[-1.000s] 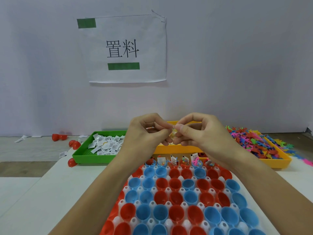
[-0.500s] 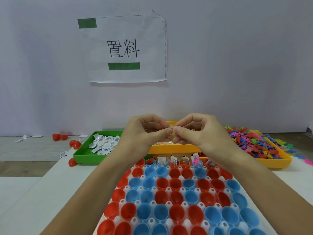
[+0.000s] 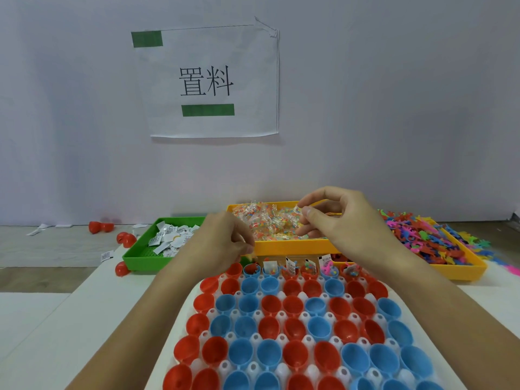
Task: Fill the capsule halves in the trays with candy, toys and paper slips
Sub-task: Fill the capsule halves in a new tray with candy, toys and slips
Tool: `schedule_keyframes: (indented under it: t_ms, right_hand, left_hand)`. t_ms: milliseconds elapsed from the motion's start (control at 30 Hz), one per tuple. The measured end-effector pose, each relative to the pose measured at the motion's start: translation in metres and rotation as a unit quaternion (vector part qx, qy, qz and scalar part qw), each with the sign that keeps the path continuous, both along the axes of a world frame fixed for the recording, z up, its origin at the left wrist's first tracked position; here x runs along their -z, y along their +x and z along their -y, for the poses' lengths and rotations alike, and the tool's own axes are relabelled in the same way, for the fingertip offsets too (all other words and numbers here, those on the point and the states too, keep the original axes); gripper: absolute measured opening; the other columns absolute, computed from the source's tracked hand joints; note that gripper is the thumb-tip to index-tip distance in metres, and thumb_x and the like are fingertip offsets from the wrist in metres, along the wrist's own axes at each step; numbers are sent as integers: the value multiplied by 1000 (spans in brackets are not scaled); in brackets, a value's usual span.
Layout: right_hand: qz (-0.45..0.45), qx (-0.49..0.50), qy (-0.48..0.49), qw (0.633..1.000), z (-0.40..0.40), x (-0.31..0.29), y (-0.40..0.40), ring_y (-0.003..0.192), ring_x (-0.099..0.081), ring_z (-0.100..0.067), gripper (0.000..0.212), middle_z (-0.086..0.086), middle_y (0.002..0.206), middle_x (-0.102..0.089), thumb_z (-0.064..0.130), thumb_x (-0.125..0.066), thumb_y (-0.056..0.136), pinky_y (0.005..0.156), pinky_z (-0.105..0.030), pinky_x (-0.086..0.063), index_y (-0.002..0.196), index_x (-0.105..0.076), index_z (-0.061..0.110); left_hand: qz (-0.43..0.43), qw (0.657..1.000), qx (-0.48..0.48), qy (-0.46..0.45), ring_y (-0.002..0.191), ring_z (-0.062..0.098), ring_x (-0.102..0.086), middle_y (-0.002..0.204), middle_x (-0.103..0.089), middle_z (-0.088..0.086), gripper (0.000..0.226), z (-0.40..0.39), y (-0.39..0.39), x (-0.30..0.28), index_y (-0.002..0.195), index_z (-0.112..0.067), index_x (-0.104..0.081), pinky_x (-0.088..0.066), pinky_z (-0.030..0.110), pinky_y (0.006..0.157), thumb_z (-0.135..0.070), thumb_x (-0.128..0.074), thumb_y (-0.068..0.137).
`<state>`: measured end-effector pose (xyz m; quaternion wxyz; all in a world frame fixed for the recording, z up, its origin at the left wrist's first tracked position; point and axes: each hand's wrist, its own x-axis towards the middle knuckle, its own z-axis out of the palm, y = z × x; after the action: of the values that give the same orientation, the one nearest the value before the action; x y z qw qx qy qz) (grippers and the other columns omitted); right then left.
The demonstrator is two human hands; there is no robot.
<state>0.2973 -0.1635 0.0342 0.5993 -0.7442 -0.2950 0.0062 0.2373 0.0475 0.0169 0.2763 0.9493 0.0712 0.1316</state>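
Near edge of table [image 3: 84, 319]: white capsule tray [image 3: 281, 316] packed with red and blue halves [image 3: 270, 327], open side up. Far row only is loaded (paper slips standing up, bits of candy and toys in the cups); the rest show bare insides.

Left hand [image 3: 222, 243] sits low over the tray's far-left corner, fingers [image 3: 244, 243] curled with tips pressed together on something small — too hidden to say what. Right hand [image 3: 337, 218] is higher, over the candy tray [image 3: 287, 246], thumb and forefinger pinching a clear candy packet [image 3: 298, 211], other fingers loosely curled. Hands are apart.

Behind the capsule tray, left to right: green tray [image 3: 140, 258] of slips [image 3: 168, 237], orange candy tray with wrapped candy [image 3: 267, 223], second orange tray [image 3: 461, 268] piled with coloured toys [image 3: 422, 235] (some spilling past its right edge).

Loose red halves [image 3: 126, 239] lie on the table and floor to the left of the green tray. Paper sign [image 3: 208, 80] with printed characters taped to the wall.
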Motion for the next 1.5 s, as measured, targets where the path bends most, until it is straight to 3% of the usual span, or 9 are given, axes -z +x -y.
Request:
schedule_keyframes:
  t_ms: [200, 333, 500, 767, 967, 1100, 1267, 1367, 1500]
  right_hand:
    - [27, 12, -24, 999, 1, 1, 1, 70, -75, -13, 9, -5, 82, -74, 11, -61, 96, 71, -26, -61, 94, -70, 15]
    - [43, 20, -34, 998, 2, 1, 2, 71, -74, -12, 10, -2, 81, -74, 14, -62, 96, 75, -35, -62, 93, -70, 18]
    - [46, 24, -35, 998, 2, 1, 2, 72, -75, -12, 10, 0, 81, -75, 16, -62, 96, 80, -50, -60, 93, -70, 21]
    - [57, 26, -48, 997, 2, 2, 3, 73, -74, -9, 11, 1, 83, -75, 16, -61, 97, 80, -45, -61, 95, -69, 23]
    - [65, 25, -52, 996, 3, 2, 4, 74, -74, -9, 11, 2, 84, -75, 17, -61, 97, 79, -44, -62, 96, -69, 24]
    - [64, 24, -52, 996, 3, 2, 4, 73, -74, -9, 12, 2, 83, -75, 15, -61, 96, 78, -45, -61, 96, -69, 24]
    - [71, 27, -52, 996, 5, 0, 6, 72, -73, -8, 14, 5, 81, -75, 15, -60, 97, 75, -46, -61, 93, -70, 25]
    - [75, 28, -46, 996, 6, 0, 8, 73, -73, -8, 16, 7, 82, -75, 15, -60, 96, 74, -43, -61, 94, -69, 27]
    - [79, 23, -41, 996, 7, 0, 11, 73, -73, -8, 15, 9, 83, -75, 16, -62, 95, 71, -33, -59, 95, -69, 29]
  left_hand:
    - [-21, 999, -1, 49, 71, 11, -67, 81, -74, 0, 8, 3, 5, 10, 87, -17, -78, -49, 18, 60, -11, -73, 86]
    - [-22, 998, 11, 61, 64, 1, -63, 79, -73, -3, 7, 6, 6, 14, 88, -17, -79, -42, 6, 54, -12, -74, 85]
    - [-23, 997, 18, 75, 60, -2, -59, 81, -73, -5, 8, 6, 7, 15, 91, -18, -79, -40, 6, 50, -14, -73, 87]
    - [-32, 995, 23, 96, 72, 4, -65, 86, -73, -3, 11, 8, 8, 18, 93, -19, -78, -56, 20, 69, -12, -73, 87]
    - [-15, 993, 19, 116, 64, 5, -60, 69, -63, -12, 18, 6, 9, 19, 70, -24, -67, -47, 17, 58, -16, -81, 79]
    - [-6, 991, 37, 132, 62, 2, -57, 65, -59, -15, 4, 5, 10, 20, 79, -18, -78, -42, 12, 57, -20, -78, 82]
    - [26, 992, 52, 111, 50, -2, -52, 56, -55, -16, 20, 0, 5, 9, 71, -26, -73, -35, 9, 46, -37, -71, 88]
    - [88, 994, 16, 63, 43, 1, -48, 49, -56, -9, 27, -11, 3, 3, 68, -24, -68, -35, 11, 44, -36, -65, 92]
    - [120, 984, -127, 43, 53, 10, -54, 64, -64, -1, 12, -42, 3, 8, 83, -17, -68, -37, 18, 47, -23, -63, 92]
